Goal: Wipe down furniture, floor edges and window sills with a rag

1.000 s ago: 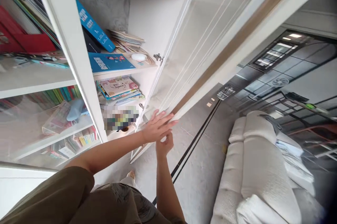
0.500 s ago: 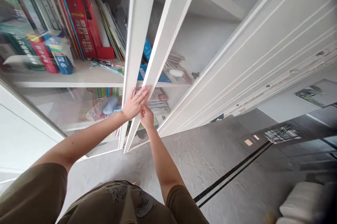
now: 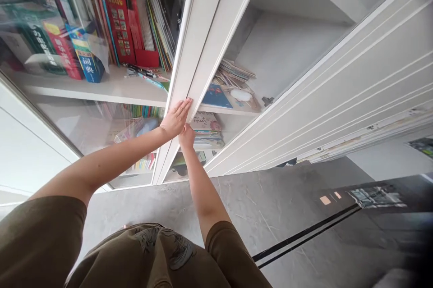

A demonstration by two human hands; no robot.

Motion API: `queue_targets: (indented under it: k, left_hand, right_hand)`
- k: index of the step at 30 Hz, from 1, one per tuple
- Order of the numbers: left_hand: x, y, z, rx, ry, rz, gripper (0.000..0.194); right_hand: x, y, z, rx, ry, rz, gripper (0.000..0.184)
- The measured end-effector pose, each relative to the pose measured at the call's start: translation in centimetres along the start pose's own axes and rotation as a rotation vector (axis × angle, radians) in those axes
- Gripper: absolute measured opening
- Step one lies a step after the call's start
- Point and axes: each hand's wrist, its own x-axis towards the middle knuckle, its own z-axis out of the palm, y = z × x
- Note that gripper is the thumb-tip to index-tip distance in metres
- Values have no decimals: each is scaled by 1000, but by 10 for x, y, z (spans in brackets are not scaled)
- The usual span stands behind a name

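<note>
We're laying our left hand point(image 3: 176, 119) flat at the door seam point(image 3: 210, 26), fingers straight and roughly together, fingertips crossing from the left glass door point(image 3: 196, 26) onto the right glass door point(image 3: 222, 26); seam's running 1 to 7 o'clock through the hands. Our right hand point(image 3: 187, 137) is curling against the right door at 5 o'clock of the left; we can't tell whether it's pinching anything. We're risking a nipped finger if one door shifts against the other, maybe a rebound if we're pushing unevenly. Labels: at 10 o'clock, behind glass, red dictionary point(image 3: 66, 51) apparently reading 新华字典, blue dictionary point(image 3: 88, 65) showing 词典; at 2 o'clock, pink booklet point(image 3: 208, 121) showing "Lovely".
</note>
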Motion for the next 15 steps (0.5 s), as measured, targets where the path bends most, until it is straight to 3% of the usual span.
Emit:
queue_targets:
  k: [5,8,11,15]
  left_hand:
    - [-6,6,2,43,-4,-39,71]
    - [-40,12,13,20,-75,-59,72]
    - [-116,15,34,-76,-173,-155,67]
    - [-251,16,49,-238,-376,-473,68]
  right_hand:
    - [-25,17,3,123,-31,-119,30]
    - [-59,35,21,203,-141,-108,31]
    - [-107,50,55,183,-416,12,30]
    - [-183,40,113,161,-870,2,18]
